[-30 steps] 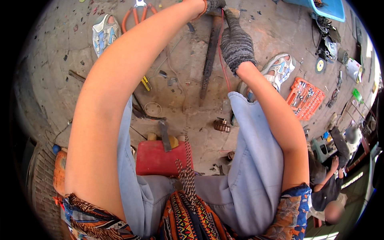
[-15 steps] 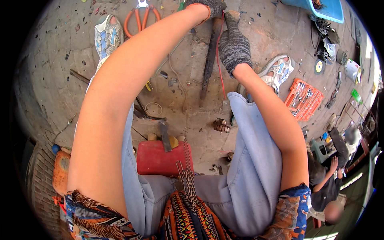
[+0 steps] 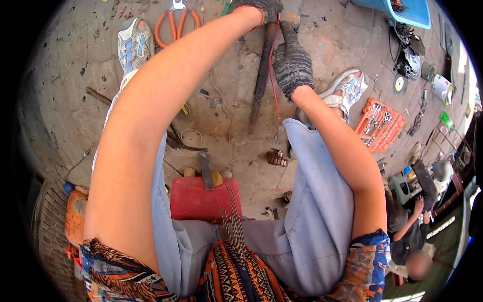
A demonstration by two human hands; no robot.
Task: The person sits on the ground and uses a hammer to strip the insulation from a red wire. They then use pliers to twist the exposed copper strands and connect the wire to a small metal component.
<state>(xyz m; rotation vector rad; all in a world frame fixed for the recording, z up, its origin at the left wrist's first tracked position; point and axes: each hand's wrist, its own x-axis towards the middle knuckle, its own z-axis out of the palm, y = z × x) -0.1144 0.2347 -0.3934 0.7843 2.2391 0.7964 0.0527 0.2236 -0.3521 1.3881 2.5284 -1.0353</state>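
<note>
Gloves (image 3: pixel 296 70) of mottled grey knit cover our left hand (image 3: pixel 267 7) at 12 o'clock, cuffed in orange, and our right hand (image 3: pixel 292 59) at 1; with the fingers crowded at the upper edge, we cannot tell how tightly either grip closes, or on what. Thin, glossy red wire (image 3: pixel 275 83) dangles from between them toward 6 o'clock. Just left of it, we see a rough, dark rod (image 3: pixel 261 75) on the gritty floor (image 3: pixel 70 105). Curved orange-handled pliers (image 3: pixel 173 27) lie at 11 o'clock, a hard-shelled orange socket case (image 3: pixel 369 107) near 3.
</note>
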